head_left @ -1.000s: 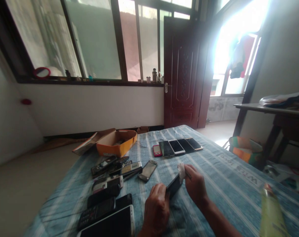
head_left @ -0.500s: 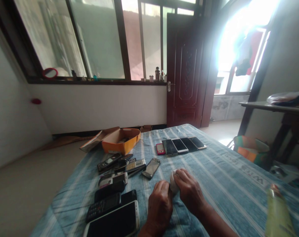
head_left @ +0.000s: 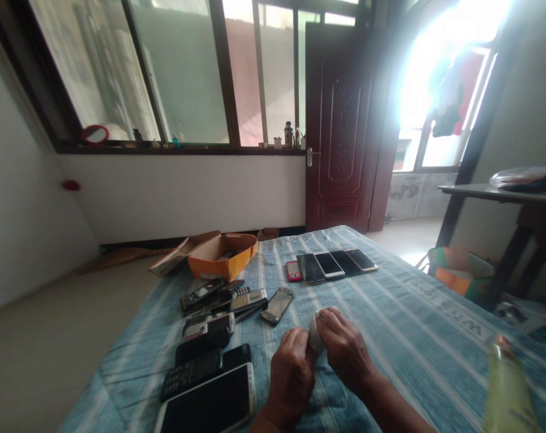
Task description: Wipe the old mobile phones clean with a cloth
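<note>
My left hand (head_left: 291,368) and my right hand (head_left: 346,341) are close together over the striped blue bed cover (head_left: 390,337). Both are closed around a small whitish, rounded thing (head_left: 317,335), perhaps a wad of cloth; fingers hide most of it. Just beyond my left hand lies a grey touchscreen phone (head_left: 278,305). Farther off is a row of several phones, with a small pink phone (head_left: 293,271) at its left end and a white phone (head_left: 329,265) near its middle. To my left, a large white-edged phone (head_left: 207,400) lies beside a black keypad phone (head_left: 192,374).
More old phones (head_left: 210,328) are piled at left, in front of an open orange box (head_left: 223,264). A bottle of yellowish liquid (head_left: 507,391) stands at the right front. A dark red door (head_left: 340,132) and a table (head_left: 503,193) are beyond the bed.
The view has shifted very slightly. Both hands stay closed on the whitish thing in nearly the same place; the phones have not moved.
</note>
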Motion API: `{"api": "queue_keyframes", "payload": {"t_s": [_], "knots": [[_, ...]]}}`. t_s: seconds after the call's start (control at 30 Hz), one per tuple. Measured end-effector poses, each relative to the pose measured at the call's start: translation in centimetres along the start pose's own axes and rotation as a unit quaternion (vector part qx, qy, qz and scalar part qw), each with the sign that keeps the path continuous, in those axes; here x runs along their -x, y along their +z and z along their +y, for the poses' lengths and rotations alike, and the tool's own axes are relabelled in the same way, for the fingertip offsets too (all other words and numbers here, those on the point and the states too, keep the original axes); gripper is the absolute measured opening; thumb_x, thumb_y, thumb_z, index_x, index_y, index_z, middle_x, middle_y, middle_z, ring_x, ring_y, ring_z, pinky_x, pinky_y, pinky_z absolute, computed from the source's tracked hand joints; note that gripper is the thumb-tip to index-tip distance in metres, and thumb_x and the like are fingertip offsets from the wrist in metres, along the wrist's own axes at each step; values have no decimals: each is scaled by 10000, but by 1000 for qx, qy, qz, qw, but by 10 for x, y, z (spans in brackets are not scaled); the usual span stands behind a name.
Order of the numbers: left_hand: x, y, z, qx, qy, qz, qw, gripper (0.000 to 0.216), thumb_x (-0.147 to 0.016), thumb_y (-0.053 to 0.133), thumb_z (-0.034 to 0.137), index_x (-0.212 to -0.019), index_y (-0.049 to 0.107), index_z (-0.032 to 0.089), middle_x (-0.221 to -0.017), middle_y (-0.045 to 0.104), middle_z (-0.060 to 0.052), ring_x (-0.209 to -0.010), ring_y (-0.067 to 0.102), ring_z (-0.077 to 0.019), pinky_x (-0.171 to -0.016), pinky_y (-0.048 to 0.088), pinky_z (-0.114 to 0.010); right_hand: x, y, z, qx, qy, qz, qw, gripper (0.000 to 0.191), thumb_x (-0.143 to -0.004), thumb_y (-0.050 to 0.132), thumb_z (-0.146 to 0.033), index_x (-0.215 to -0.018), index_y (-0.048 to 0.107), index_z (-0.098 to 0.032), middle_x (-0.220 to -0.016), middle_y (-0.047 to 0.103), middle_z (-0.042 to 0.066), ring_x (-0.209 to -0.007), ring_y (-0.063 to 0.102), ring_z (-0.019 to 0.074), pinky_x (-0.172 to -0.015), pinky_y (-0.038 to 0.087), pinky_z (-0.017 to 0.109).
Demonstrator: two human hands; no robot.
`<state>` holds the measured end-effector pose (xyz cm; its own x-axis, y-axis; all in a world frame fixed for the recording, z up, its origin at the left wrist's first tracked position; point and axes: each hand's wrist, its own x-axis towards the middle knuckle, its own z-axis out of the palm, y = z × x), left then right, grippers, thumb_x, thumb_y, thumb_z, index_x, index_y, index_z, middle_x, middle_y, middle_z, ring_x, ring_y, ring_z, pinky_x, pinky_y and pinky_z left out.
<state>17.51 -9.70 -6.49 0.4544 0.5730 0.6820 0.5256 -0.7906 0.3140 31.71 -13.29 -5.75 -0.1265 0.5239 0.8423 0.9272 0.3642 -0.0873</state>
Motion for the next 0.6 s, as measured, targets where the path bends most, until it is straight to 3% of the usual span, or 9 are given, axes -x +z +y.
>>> {"api": "queue_keyframes", "payload": {"t_s": [0.17,0.33,0.6], "knots": [[-1,-2,5,5,7,-2,1000,135,-873,476,115,-839,582,192,-813,644,-38,-762,619,-194,-680,538,-301,2,-1,19,37,19,18,999,290,-932,371,-77,-898,646,-162,-878,625,87,-946,559,212,-811,514,314],[4,-7,1,-16,0,15,1000,100,-823,549,109,-884,589,177,-862,661,-53,-798,635,-207,-697,540,-312,2,-1,19,46,20,18,999,292,-925,374,-71,-861,641,-172,-884,623,86,-970,562,214,-826,514,309],[13,-17,1,-44,-42,-75,995,129,-851,531,147,-735,556,198,-754,630,-33,-731,612,-203,-611,460,-292,3,-2,1,24,-11,12,1000,271,-945,392,-112,-923,657,-157,-920,639,103,-985,582,228,-831,528,343]]}}
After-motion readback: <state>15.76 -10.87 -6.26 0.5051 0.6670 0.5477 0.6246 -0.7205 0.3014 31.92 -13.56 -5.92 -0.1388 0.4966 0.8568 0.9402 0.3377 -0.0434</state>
